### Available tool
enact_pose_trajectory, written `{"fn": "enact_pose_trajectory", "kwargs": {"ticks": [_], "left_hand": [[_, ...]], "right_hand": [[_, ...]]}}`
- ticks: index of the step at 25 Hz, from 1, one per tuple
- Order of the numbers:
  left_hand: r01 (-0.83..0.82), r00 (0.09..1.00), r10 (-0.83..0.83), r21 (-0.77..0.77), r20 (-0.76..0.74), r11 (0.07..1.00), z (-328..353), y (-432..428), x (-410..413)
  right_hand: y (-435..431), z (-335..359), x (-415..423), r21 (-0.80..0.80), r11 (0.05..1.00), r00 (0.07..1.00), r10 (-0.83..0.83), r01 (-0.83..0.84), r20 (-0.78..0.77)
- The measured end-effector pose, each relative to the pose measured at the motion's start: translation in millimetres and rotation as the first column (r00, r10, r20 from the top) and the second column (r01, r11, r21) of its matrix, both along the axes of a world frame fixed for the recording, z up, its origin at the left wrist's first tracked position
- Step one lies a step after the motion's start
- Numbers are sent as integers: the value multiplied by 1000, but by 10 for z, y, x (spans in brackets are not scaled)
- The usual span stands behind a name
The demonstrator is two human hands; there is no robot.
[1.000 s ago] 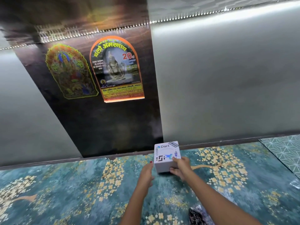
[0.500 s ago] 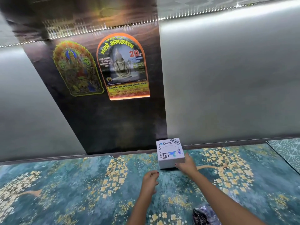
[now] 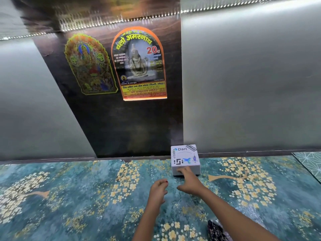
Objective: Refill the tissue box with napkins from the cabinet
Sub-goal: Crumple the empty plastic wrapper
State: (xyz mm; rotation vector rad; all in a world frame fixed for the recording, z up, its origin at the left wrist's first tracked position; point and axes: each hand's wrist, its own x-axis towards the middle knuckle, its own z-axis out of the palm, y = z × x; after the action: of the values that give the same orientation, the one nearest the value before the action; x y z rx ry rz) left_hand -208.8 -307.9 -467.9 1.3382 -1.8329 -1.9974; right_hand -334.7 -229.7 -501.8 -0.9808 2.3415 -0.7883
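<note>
A small white box (image 3: 184,159) with stickers on its lid, the tissue box, sits on the teal flowered surface (image 3: 69,197) right against the base of the cabinet front. My right hand (image 3: 188,181) reaches to it, fingertips touching its near side, fingers spread and not wrapped around it. My left hand (image 3: 157,190) hovers a little to the left and nearer, fingers loosely curled, holding nothing. The cabinet (image 3: 243,84) shows grey doors, all closed, with a dark brown panel (image 3: 121,122) between them. No napkins are visible.
Two religious stickers (image 3: 140,65) are stuck on the dark panel. A pale green patterned surface (image 3: 311,164) begins at the far right. A dark patterned cloth (image 3: 217,230) shows at the bottom edge beside my right arm.
The box has slid farther back against the cabinet base. My left hand has come off it and drawn back. My right hand has loosened from holding its side to touching it with fingertips.
</note>
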Motion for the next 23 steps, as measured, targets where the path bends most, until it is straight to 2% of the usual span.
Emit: {"fn": "enact_pose_trajectory", "kwargs": {"ticks": [2,5,7,10,12,13,14,15,16,17,18,19,20,21,22,23], "left_hand": [[5,1000,-5,0,-12,1000,16,34,39],[16,999,-16,9,-35,1000,7,199,152],[31,997,-30,21,-66,999,-42,386,289],[57,993,-56,11,-107,998,-114,722,517],[205,968,-214,-82,-130,975,-160,967,613],[326,928,-345,-146,-140,934,-176,1101,645],[462,861,-494,-221,-123,859,-187,1258,666],[581,772,-630,-311,-81,752,-204,1402,684],[652,694,-719,-392,-34,649,-223,1539,708],[686,636,-771,-447,-13,573,-211,1674,752],[702,609,-793,-447,-26,554,-191,1804,800],[704,609,-787,-387,-101,595,-166,1956,851],[684,627,-754,-322,-199,654,-144,2092,901],[636,663,-689,-264,-293,725,-63,2251,949],[552,721,-602,-241,-342,798,10,2426,994],[433,788,-491,-233,-371,871,70,2592,1020]], "right_hand": [[113,64,24,-16,999,998,36,-35,45],[515,172,184,-43,994,994,-102,100,-46],[1013,141,407,100,975,971,-181,197,-156],[1803,5,821,444,860,967,-240,253,-85],[2104,-89,1059,452,858,969,-192,242,-154],[2183,-103,1147,388,888,961,-175,247,-212],[2247,-128,1213,254,931,950,-200,261,-241],[2289,-75,1284,36,941,929,-326,337,-173],[2319,-75,1307,-199,855,872,-489,479,0],[2363,-29,1330,-327,708,780,-580,625,235],[2421,20,1339,-386,571,689,-563,724,457],[2513,99,1378,-419,449,607,-468,789,642],[2586,162,1435,-452,343,561,-367,823,742],[2663,210,1526,-486,274,553,-286,830,783],[2746,287,1643,-522,246,574,-254,817,779],[2835,351,1756,-561,272,622,-289,782,727]]}}
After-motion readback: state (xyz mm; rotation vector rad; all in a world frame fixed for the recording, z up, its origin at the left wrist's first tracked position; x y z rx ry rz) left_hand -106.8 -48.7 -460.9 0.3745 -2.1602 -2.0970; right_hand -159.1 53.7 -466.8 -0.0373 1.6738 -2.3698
